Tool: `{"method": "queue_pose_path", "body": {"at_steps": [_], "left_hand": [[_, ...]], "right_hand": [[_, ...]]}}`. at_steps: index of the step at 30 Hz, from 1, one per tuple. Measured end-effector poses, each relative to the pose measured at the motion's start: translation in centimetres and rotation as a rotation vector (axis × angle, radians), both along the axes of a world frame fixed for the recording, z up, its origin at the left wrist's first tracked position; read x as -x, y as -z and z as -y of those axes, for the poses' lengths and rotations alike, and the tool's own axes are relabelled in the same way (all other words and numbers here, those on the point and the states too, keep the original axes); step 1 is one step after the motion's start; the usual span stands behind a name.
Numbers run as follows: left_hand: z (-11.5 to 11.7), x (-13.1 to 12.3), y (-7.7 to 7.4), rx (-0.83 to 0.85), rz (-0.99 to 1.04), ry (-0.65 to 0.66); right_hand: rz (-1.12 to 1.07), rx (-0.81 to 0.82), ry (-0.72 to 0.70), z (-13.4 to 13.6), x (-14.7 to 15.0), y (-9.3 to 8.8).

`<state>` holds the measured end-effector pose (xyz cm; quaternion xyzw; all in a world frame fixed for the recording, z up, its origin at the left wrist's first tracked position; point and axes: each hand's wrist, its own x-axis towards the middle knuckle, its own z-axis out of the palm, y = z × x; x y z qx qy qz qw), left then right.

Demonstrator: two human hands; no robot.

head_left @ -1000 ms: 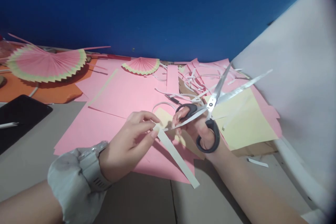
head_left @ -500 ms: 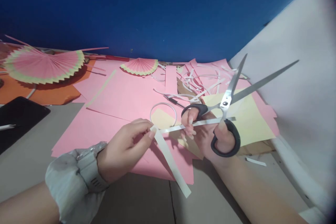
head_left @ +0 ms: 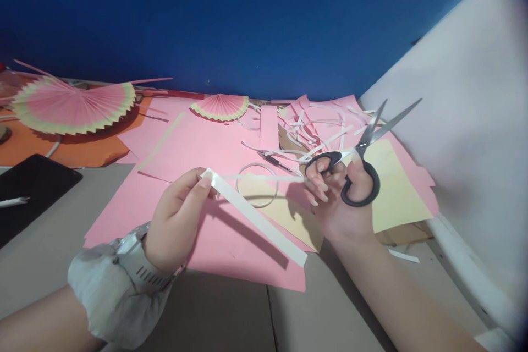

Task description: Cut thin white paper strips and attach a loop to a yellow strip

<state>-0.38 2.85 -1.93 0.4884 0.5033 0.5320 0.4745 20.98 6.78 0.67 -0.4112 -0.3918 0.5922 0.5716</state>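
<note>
My left hand pinches one end of a white paper strip that slants down to the right above pink paper sheets. A thinner strand runs from that pinch across to my right hand. My right hand grips black-handled scissors, thumb and fingers through the loops, blades partly apart and pointing up to the right. A pale yellow sheet lies under the right hand. A grey watch and sleeve cover my left wrist.
Two pleated pink-and-yellow paper fans lie at the back by the blue wall. White paper trimmings are piled behind the scissors. A thin ring rests on the paper. A black tablet sits left; a large white sheet rises right.
My left hand lifted and moved left, raising the strip's end. The scissors swung in and their blades closed partway; my right hand shifted slightly up.
</note>
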Motion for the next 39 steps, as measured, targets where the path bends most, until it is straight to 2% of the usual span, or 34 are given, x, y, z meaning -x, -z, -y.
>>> {"method": "queue_pose_path", "body": {"at_steps": [3, 6, 11, 17, 23, 28, 34, 37, 39], "left_hand": [[-0.1, 0.0, 0.0, -0.013, -0.021, -0.049], [-0.2, -0.1, -0.3, -0.002, -0.123, -0.011], [-0.2, 0.0, -0.7, -0.025, -0.262, 0.061], [-0.3, 0.0, -0.7, -0.114, -0.38, -0.027], [-0.2, -0.1, -1.0, -0.145, -0.358, -0.06], [-0.2, -0.1, -0.9, -0.158, -0.348, -0.093], [-0.3, -0.1, -0.6, -0.171, -0.377, -0.106], [-0.1, -0.1, -0.6, -0.179, -0.41, -0.064], [0.1, -0.3, -0.7, -0.221, -0.476, 0.035]], "right_hand": [[-0.007, -0.014, 0.07, -0.3, -0.1, 0.2], [0.063, -0.037, 0.077, -0.5, -0.2, 0.3], [0.254, -0.038, -0.062, -0.1, 0.2, 1.1], [0.444, -0.095, -0.181, 0.5, 0.2, 1.7], [0.572, -0.041, -0.329, 0.8, 0.7, 1.4], [0.549, 0.029, -0.526, 1.1, 0.8, 1.3], [0.515, 0.061, -0.694, 1.5, -0.1, 0.8], [0.464, 0.064, -0.706, 1.6, 0.0, 1.0], [0.425, 0.036, -0.648, 1.6, 0.2, 1.1]]}}
